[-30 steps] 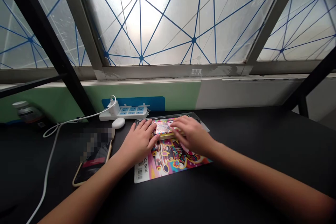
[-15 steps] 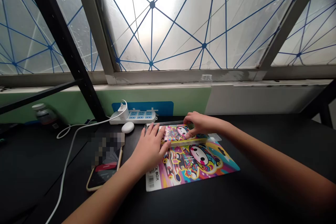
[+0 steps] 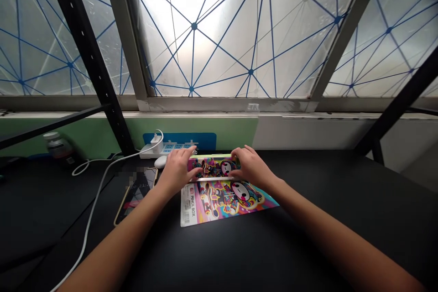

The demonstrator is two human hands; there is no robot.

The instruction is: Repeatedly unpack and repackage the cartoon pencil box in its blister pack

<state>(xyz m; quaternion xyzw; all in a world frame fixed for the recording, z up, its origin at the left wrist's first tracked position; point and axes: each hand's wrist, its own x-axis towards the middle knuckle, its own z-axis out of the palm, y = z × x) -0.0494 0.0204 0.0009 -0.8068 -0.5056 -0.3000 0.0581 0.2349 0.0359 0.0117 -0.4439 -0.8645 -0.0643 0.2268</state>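
Observation:
A long, narrow pencil box (image 3: 214, 168) with a bright cartoon print stands between my two hands, its patterned face toward me. My left hand (image 3: 176, 168) grips its left end, thumb on the front and fingers around the upper edge. At the other end my right hand (image 3: 255, 169) holds it the same way, the fingertips partly hidden behind the box. Below lies a flat printed sheet (image 3: 222, 200) in matching colours, with "PENCIL BOX" and a barcode on its white left strip. The box covers the sheet's far edge from view.
Left of my left hand lie a phone (image 3: 132, 198) and a white oval object (image 3: 160, 162). A white power strip (image 3: 147, 153) with a plugged charger stands by the wall. A white cable (image 3: 89, 223) runs across the black table (image 3: 212, 255). A bottle (image 3: 56, 145) stands far left.
My right hand has moved from the top of the box to its right end, and my left hand now grips the left end. The box is tipped up, patterned face toward me.

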